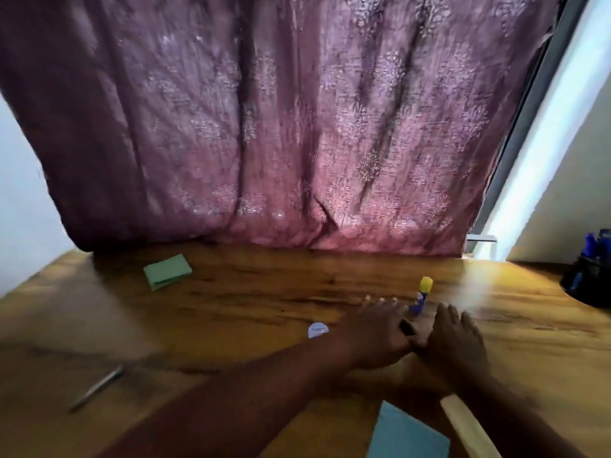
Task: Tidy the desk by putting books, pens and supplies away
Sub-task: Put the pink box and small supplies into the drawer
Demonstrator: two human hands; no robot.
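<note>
1. fingers of the left hand [380,335] lay flat and spread on the desk [264,292], with a small dark thing [407,327] at the thumb side; whether it was gripped, i could not tell. the right hand [458,342] was beside it, fingers straight and together, holding nothing.
2. largest risk: a book [410,434] with a teal cover sat at the near edge under the forearms; a drawn-back arm could likely have knocked it off.
3. the yellow-capped blue bottle [421,297] stood upright just beyond the fingertips; a blurred, hasty reach would probably have tipped it.
4. the pen [97,388] lay far left near the front edge, well apart from both hands, and might have rolled if the desk got bumped.
5. the green pad [167,271] and the small round white label [318,330] could have been overlooked.
6. the dark pen holder [587,276] sat far right, a long carry.
</note>
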